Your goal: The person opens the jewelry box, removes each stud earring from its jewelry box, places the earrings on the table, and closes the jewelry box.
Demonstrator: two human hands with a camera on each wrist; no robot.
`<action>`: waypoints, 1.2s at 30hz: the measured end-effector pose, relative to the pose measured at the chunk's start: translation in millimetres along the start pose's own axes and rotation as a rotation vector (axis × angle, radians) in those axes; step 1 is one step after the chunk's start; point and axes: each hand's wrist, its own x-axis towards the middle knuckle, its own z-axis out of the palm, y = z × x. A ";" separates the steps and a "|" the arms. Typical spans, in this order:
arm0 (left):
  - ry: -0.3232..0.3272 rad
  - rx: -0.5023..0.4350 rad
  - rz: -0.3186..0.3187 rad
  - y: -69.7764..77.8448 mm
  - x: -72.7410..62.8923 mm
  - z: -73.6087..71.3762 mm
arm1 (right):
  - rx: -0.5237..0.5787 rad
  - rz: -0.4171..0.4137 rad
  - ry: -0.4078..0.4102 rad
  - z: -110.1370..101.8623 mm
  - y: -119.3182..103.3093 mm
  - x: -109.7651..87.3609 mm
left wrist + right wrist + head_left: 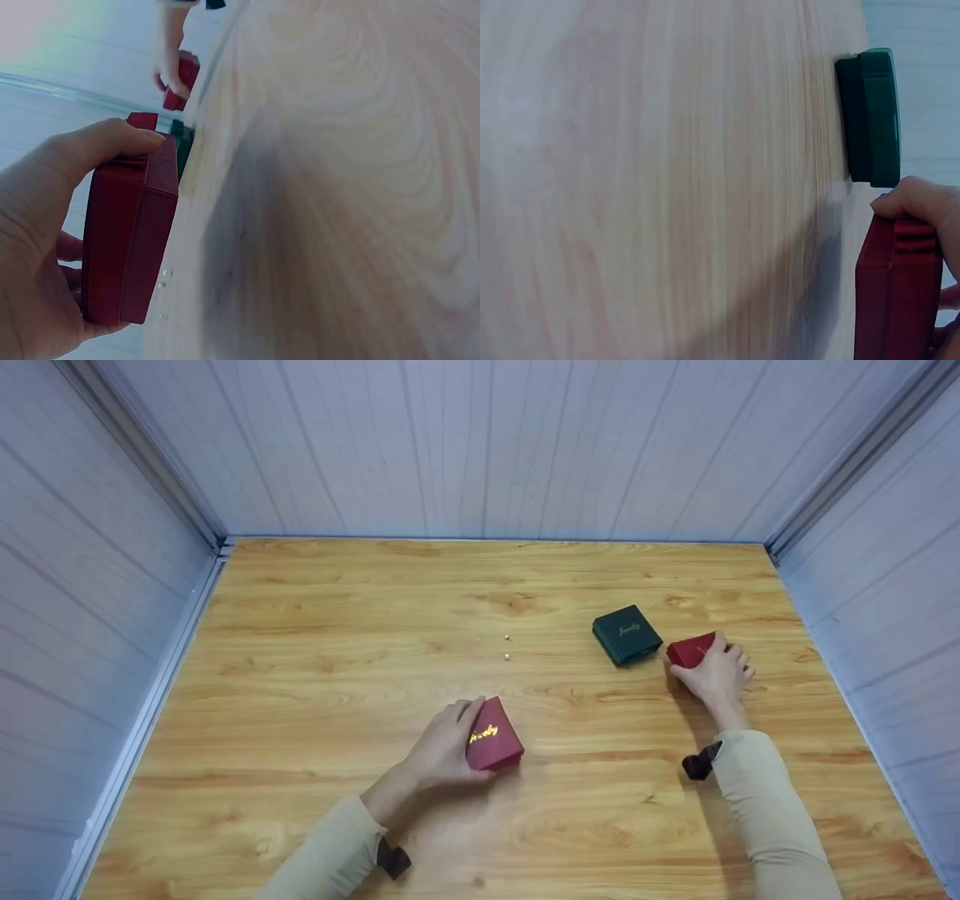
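My left hand (pixel 444 746) grips a dark-red jewelry box (pixel 496 736) by its sides near the middle of the table, gold lettering on its lid. In the left wrist view the thumb lies over one edge of this box (pixel 131 240), which is closed. Farther right, my right hand (pixel 718 671) holds a second red box (pixel 690 650), thumb on the near side and fingers on the far side. Beside that box on the left lies a closed dark-green jewelry box (pixel 628 634), with small gold lettering. The right wrist view shows the red box (pixel 896 292) close to the green one (pixel 874 116).
Tiny shiny pieces, one a small pearl-like bead (pixel 507 657), lie on the wooden table (pixel 337 660) beyond the left hand. Pale panelled walls (pixel 480 450) stand at the back and on both sides.
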 end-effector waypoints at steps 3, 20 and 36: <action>-0.016 0.011 0.027 3.7 0.0 5.3 | -0.006 0.027 -0.002 0.4 0.2 6.7; -0.119 0.082 0.149 19.8 2.1 22.6 | -0.013 0.076 -0.051 0.2 -6.2 31.9; -0.163 0.110 0.170 27.1 6.4 34.6 | -0.024 0.093 -0.116 5.1 -6.8 42.7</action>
